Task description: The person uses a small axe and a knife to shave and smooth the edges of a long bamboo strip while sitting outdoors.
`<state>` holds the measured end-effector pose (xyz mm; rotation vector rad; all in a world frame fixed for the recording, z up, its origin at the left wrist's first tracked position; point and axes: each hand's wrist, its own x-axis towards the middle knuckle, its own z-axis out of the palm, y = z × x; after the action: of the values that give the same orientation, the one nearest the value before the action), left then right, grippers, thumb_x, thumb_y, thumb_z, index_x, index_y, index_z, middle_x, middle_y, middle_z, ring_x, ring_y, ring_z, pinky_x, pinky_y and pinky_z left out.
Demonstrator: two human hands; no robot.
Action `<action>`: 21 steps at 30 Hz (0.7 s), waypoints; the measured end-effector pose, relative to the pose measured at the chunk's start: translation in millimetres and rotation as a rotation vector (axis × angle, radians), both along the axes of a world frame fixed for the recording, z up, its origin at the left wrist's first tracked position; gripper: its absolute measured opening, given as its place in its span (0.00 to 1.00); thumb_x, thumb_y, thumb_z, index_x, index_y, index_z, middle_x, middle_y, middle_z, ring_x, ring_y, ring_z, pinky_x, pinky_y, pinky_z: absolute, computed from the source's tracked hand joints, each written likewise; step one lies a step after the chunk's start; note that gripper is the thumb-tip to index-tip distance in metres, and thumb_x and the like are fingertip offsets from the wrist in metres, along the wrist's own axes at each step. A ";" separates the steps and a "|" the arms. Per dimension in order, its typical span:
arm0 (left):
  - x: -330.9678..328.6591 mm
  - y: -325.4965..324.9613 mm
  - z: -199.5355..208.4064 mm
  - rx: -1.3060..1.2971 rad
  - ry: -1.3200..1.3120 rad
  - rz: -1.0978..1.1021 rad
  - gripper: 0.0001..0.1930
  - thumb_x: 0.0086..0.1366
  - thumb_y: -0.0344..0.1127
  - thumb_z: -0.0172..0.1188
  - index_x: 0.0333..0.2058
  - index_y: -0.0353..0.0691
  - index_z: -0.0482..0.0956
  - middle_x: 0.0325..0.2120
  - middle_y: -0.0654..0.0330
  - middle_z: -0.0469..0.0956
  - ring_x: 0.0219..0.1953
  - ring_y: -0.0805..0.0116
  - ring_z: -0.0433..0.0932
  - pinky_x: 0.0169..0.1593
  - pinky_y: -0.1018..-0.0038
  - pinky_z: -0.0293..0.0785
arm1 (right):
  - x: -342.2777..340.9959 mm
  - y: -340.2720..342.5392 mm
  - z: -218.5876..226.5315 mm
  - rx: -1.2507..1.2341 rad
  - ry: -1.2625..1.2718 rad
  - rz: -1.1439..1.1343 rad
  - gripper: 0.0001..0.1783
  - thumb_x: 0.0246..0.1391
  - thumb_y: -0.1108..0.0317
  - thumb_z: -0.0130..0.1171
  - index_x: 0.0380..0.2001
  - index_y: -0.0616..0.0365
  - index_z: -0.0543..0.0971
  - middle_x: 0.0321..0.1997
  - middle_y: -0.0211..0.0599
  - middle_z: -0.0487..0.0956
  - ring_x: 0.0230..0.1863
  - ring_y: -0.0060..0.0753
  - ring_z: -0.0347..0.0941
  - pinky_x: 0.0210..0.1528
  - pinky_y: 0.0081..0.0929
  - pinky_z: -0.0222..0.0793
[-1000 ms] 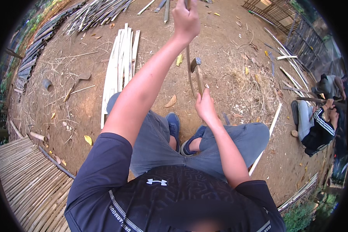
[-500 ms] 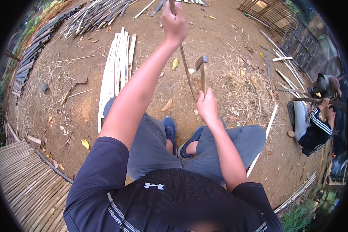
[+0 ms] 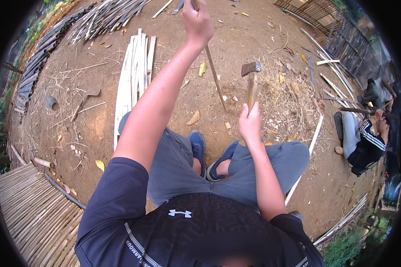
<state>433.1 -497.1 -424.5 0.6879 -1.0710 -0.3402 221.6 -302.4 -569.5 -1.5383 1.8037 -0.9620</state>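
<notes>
High in the picture, my left hand point(image 3: 198, 26) is wrapped round a long brown wooden stick point(image 3: 215, 79). The stick slants down to the right, its lower tip at the dirt in front of my feet; its upper end runs out of view. Closer to my right knee, my right hand point(image 3: 250, 123) grips the wooden handle of a hatchet point(image 3: 251, 89). The hatchet stands nearly upright with its dark metal head on top, to the right of the stick and apart from it. Small pale chips lie by the stick's tip.
Pale split strips point(image 3: 136, 75) lie left of my arm, with a pile of strips point(image 3: 107, 22) beyond. A hoe-like tool point(image 3: 85, 100) rests on the ground further left. At lower left is a slatted bamboo platform point(image 3: 35, 218). Two people sit at the right, one in a black striped jacket point(image 3: 364, 151).
My right hand has moved the hatchet to the right, away from the stick, and its head has turned. My left hand has shifted slightly left; the stick's lower tip lies slightly more to the right.
</notes>
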 end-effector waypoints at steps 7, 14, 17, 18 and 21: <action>-5.2 -0.8 8.4 -0.083 0.004 0.038 0.16 0.75 0.45 0.48 0.35 0.36 0.71 0.27 0.67 0.66 0.30 0.76 0.63 0.36 0.73 0.63 | 11.4 -11.3 82.3 -0.160 -0.309 0.077 0.14 0.67 0.62 0.52 0.36 0.63 0.69 0.19 0.42 0.74 0.20 0.36 0.72 0.24 0.36 0.65; -13.2 5.4 3.7 -0.012 -0.042 0.136 0.16 0.75 0.42 0.45 0.32 0.36 0.68 0.17 0.67 0.62 0.19 0.77 0.62 0.24 0.71 0.57 | 32.8 -4.9 -14.8 -0.049 0.197 0.144 0.11 0.67 0.66 0.50 0.42 0.64 0.66 0.18 0.54 0.74 0.23 0.64 0.75 0.23 0.51 0.65; 4.6 7.5 -17.0 0.060 -0.056 0.228 0.14 0.75 0.38 0.43 0.31 0.36 0.66 0.13 0.68 0.61 0.15 0.78 0.61 0.20 0.71 0.55 | 37.4 -12.0 30.0 -0.189 0.036 0.035 0.11 0.66 0.67 0.50 0.41 0.65 0.66 0.20 0.56 0.75 0.24 0.63 0.76 0.24 0.51 0.64; 8.7 11.1 -19.3 0.076 -0.053 0.270 0.13 0.75 0.37 0.43 0.31 0.36 0.66 0.13 0.68 0.61 0.15 0.78 0.61 0.20 0.71 0.55 | 39.4 -11.2 53.3 -0.232 -0.020 -0.001 0.11 0.66 0.67 0.51 0.40 0.65 0.66 0.20 0.56 0.76 0.24 0.63 0.76 0.24 0.51 0.64; 8.9 16.5 -19.6 0.089 -0.025 0.216 0.14 0.75 0.38 0.42 0.30 0.37 0.65 0.13 0.69 0.60 0.15 0.79 0.60 0.21 0.72 0.56 | 27.8 -11.2 98.7 -0.220 -0.100 -0.030 0.11 0.66 0.67 0.51 0.40 0.65 0.66 0.22 0.56 0.76 0.25 0.60 0.77 0.25 0.47 0.65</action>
<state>442.0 -480.6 -444.1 0.8816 -0.9993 -0.1939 249.4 -313.6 -470.8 -1.5658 1.7015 -1.2643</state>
